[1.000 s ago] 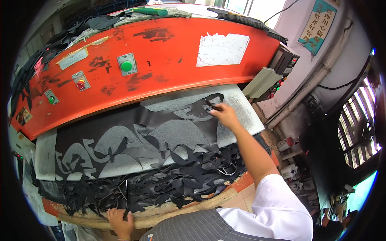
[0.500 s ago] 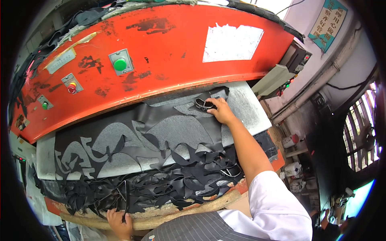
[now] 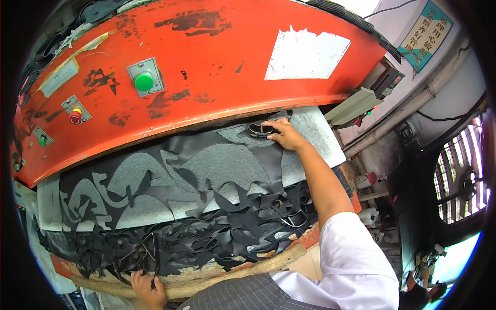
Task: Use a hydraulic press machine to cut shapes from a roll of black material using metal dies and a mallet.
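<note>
Near the far right of the pale cutting bed, my right hand pinches a small curved metal cutting die. The die stands on a black leather sheet with several large shapes cut out of it, baring grey surface beneath. At the front left, my left hand is closed at the wooden rail. What its fingers grip cannot be made out. Just above it, a larger thin-walled metal die leans among black leather scraps.
The red beam of a press spans the far side, close above the bed, with a green button and a red knob. A metal frame lies in the scraps at right. Another person shows at lower right.
The whole view has shifted slightly, so the red beam looks larger. My right hand keeps its hold on the die at nearly the same spot. My left hand stays by the rail.
</note>
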{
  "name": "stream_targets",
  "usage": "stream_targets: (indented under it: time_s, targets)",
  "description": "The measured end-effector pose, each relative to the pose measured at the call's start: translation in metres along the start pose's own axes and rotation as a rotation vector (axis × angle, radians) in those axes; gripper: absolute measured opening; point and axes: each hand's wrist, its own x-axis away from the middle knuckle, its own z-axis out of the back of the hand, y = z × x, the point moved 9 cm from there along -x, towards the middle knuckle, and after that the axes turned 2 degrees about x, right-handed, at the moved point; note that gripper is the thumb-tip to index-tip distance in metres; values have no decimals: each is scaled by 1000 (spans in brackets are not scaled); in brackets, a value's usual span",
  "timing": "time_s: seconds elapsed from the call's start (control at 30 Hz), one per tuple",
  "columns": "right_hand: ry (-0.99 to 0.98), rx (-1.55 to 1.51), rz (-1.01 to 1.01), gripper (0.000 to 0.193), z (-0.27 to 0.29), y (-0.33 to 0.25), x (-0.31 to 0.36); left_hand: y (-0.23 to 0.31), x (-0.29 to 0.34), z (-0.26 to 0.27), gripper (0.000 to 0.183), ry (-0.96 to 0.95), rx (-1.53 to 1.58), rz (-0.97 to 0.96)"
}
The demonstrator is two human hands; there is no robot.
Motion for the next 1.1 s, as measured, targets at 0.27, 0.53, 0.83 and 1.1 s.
stream_targets:
  time_s: [0.27,0.53,0.83,1.1]
  targets:
    - [-33,64,-12,52,-5,3,2,-1,-2,7,21,7,7,40]
    - [333,311,-28,75,62,-39,51,-81,5,53,27,573,275,436]
    - [342,-156,256,57,-28,-338,-10,-283,-213,125,65,993,198,313]
    - [463,-166,284,34,-31,-356,7,-250,-193,113,51,549,708,247]
